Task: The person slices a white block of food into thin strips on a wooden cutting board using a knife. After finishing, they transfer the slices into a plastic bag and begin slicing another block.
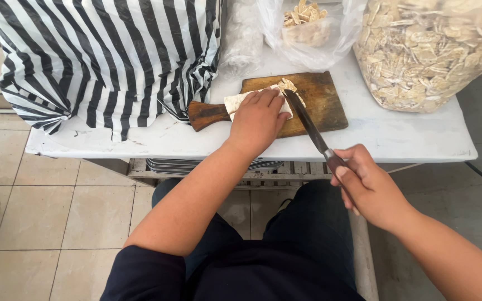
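Flatbread [235, 102] lies under left hand [256, 120] fingers [269, 99], beside knife [308, 125] blade.

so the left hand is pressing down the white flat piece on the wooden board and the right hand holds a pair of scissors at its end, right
Not quite. The right hand holds a long knife, not scissors; its blade reaches to the end of the white flat piece. The rest stands: the left hand presses that piece down on the wooden board. The head view shows it.

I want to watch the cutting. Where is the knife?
In the head view, the knife is in the right hand, its tip on the board beside the left hand.
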